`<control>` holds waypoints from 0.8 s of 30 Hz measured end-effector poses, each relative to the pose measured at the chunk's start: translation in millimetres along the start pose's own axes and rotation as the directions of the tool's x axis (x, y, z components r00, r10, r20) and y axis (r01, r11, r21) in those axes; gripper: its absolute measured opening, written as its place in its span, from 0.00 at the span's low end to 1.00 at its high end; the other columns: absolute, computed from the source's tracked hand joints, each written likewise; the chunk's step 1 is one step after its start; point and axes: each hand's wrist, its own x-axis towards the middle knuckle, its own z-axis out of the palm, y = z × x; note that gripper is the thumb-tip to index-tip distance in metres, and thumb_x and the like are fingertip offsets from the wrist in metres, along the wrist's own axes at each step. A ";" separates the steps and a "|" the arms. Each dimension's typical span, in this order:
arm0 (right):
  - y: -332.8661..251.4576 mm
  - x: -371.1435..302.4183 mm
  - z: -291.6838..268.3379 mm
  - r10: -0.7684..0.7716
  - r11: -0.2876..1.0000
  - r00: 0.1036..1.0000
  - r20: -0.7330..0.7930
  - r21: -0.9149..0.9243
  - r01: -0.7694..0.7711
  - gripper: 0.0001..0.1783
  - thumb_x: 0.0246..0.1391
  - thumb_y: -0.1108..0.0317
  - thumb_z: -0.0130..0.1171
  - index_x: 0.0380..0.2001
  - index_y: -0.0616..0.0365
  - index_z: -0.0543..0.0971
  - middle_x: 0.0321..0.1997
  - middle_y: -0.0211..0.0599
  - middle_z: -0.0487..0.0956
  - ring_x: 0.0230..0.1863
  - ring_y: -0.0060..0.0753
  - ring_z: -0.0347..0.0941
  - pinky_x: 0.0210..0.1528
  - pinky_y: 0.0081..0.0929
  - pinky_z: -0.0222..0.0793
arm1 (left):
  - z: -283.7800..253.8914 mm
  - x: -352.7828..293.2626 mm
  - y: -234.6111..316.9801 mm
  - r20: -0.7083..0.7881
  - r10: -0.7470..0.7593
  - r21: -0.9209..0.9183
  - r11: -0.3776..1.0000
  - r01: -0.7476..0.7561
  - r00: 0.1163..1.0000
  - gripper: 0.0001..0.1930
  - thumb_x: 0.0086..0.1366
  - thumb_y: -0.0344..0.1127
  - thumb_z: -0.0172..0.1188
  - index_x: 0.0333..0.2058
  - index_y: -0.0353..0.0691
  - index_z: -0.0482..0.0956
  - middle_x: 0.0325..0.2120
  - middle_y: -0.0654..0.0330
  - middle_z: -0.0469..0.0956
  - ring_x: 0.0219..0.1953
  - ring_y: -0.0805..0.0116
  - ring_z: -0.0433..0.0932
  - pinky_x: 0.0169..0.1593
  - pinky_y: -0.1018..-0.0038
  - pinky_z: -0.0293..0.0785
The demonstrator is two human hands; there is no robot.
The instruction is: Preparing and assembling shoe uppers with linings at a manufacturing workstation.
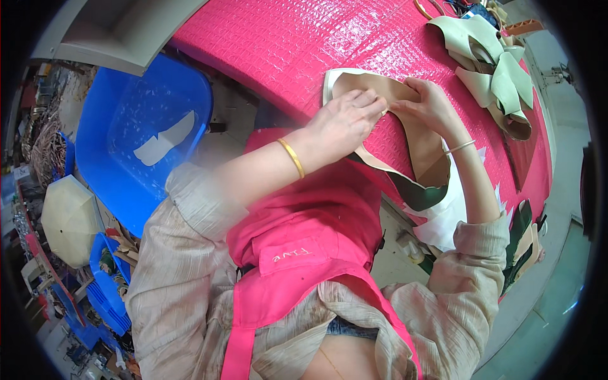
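Note:
A curved, strap-like leather piece [429, 147] loops over the near edge of a table with a bright pink quilted cover [278, 50]. Its lining is tan, with white and dark green showing on the outer side. My left hand [349, 121] lies on it with the fingers pinched together at its inner edge. Close beside, my right hand [434, 109] grips the same edge between thumb and fingers. The fingertips almost meet, and anything small between them is hidden.
Pale green leather pieces [491, 73] are heaped on the table's far right. A blue bin [104, 145] at left holds a white scrap [166, 139]. White sheets [453, 212] hang by my right forearm. A light cabinet [117, 31] stands at far left, above a beige umbrella-like cover [69, 221].

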 end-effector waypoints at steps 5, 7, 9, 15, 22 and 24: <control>-30.6 9.4 -10.0 0.316 0.916 0.924 0.215 -0.321 -0.239 0.22 0.35 0.64 0.65 0.32 0.68 0.72 0.29 0.47 0.75 0.30 0.31 0.71 0.35 0.27 0.65 | 8.3 -3.3 -10.0 -0.162 0.017 -0.161 0.986 -0.044 0.987 0.17 0.52 0.34 0.52 0.42 0.37 0.70 0.36 0.61 0.68 0.41 0.66 0.68 0.46 0.75 0.66; -18.5 1.3 -14.6 0.295 0.945 0.925 0.240 -0.217 -0.245 0.22 0.35 0.65 0.64 0.34 0.68 0.72 0.31 0.47 0.76 0.32 0.30 0.72 0.37 0.26 0.66 | -0.9 5.5 -3.3 -0.055 0.039 -0.094 0.995 -0.044 0.998 0.17 0.52 0.34 0.52 0.41 0.37 0.70 0.37 0.60 0.68 0.42 0.66 0.68 0.46 0.75 0.67; -16.5 -5.4 -21.1 0.301 0.953 0.904 0.302 -0.077 -0.292 0.26 0.36 0.69 0.64 0.40 0.70 0.70 0.36 0.48 0.76 0.37 0.31 0.73 0.41 0.25 0.66 | 0.3 7.7 -2.8 0.055 0.041 -0.020 0.999 -0.040 0.998 0.17 0.51 0.34 0.52 0.41 0.37 0.70 0.38 0.60 0.68 0.43 0.66 0.68 0.46 0.74 0.67; -21.0 -7.5 -18.1 0.331 0.943 0.895 0.299 -0.081 -0.322 0.30 0.37 0.71 0.63 0.47 0.71 0.67 0.40 0.50 0.75 0.43 0.33 0.71 0.46 0.26 0.65 | 6.6 13.0 -3.2 -0.083 0.032 -0.217 0.975 -0.049 0.996 0.17 0.51 0.34 0.51 0.41 0.37 0.71 0.38 0.61 0.69 0.43 0.65 0.68 0.47 0.74 0.67; -15.0 -25.6 -13.7 0.085 0.992 0.991 0.100 -0.099 -0.076 0.22 0.33 0.73 0.61 0.37 0.62 0.70 0.26 0.49 0.74 0.32 0.51 0.71 0.38 0.35 0.67 | 12.9 17.4 -8.1 -0.118 0.135 -0.198 0.967 -0.157 0.984 0.17 0.52 0.37 0.54 0.41 0.38 0.72 0.38 0.59 0.71 0.45 0.63 0.68 0.50 0.71 0.65; -11.1 -28.4 -21.2 -0.090 0.971 0.991 -0.103 -0.231 0.065 0.25 0.32 0.75 0.61 0.40 0.59 0.69 0.29 0.44 0.74 0.32 0.52 0.70 0.39 0.37 0.66 | 6.7 21.5 -3.0 0.036 0.091 -0.302 0.950 -0.076 0.995 0.19 0.52 0.39 0.55 0.42 0.37 0.72 0.41 0.57 0.70 0.48 0.62 0.67 0.53 0.70 0.62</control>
